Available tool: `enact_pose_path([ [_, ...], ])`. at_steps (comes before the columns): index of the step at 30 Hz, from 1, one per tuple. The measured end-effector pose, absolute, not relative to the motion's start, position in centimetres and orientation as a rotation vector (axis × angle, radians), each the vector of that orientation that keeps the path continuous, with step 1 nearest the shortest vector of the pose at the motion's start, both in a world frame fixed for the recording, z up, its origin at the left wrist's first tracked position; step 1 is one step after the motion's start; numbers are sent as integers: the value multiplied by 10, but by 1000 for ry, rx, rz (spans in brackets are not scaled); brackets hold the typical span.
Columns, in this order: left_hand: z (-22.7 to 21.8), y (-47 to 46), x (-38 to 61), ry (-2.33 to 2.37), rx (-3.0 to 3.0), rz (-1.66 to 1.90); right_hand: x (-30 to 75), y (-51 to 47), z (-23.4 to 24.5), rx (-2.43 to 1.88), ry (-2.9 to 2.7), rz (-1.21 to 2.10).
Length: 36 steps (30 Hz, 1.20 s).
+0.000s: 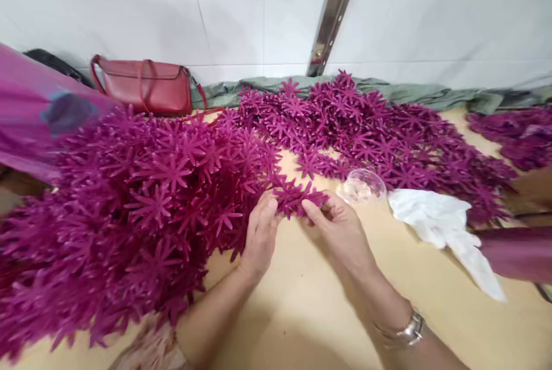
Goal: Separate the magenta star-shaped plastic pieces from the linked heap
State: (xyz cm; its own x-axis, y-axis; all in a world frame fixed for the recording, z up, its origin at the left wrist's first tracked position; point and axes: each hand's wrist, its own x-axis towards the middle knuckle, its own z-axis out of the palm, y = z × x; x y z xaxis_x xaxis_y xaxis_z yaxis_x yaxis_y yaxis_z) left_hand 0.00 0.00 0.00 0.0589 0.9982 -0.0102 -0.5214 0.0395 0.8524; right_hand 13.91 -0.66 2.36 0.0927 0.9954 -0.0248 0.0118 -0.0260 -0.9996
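Between my two hands, just above the table, is a small cluster of magenta star-shaped fabric flowers (294, 197). My left hand (261, 232) has its fingers closed on the cluster's left end. With thumb and fingertips, my right hand (338, 226) pinches the right end. A big heap of the same magenta flowers (168, 174) lies close to my left hand. Another spread of these flowers (366, 122) lies beyond my hands, toward the wall. A clear round plastic dish (364, 186) with pale contents, hard to make out, sits beyond my right hand.
A crumpled white cloth (435, 220) lies right of the dish on the tan table (297, 301). At the back left stands a red handbag (146, 85) beside pink plastic (47, 111). Green fabric (414, 95) runs along the white wall (233, 13). More purple flowers (526, 134) lie far right.
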Motion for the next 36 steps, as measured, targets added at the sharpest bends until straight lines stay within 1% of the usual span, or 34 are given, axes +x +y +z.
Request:
enact_pose_path([
  [5,5,4,5,990,886,1356,137,-8,23,-1216,-1165,1186],
  [8,3,7,5,992,858,1398,137,-7,22,-1151,-1121,1240],
  [13,3,13,-3,1014,871,1564,140,-7,20,-1021,-951,1309],
  [15,4,17,-7,1026,816,1620,141,-7,18,-1058,-975,1247],
  [19,4,21,-11,1038,801,1678,137,-9,15,-1211,-1192,977],
  [22,5,18,-9,991,825,1649,135,-12,17,-1274,-1363,754],
  [25,7,12,-4,967,879,1572,135,-13,21,-1264,-1384,658],
  [30,6,7,0,933,931,1488,134,-9,21,-1213,-1278,755],
  [33,2,10,-2,973,862,1547,133,-8,20,-1148,-1112,890],
  [36,-2,13,-5,1006,792,1600,133,-8,20,-1137,-1028,931],
])
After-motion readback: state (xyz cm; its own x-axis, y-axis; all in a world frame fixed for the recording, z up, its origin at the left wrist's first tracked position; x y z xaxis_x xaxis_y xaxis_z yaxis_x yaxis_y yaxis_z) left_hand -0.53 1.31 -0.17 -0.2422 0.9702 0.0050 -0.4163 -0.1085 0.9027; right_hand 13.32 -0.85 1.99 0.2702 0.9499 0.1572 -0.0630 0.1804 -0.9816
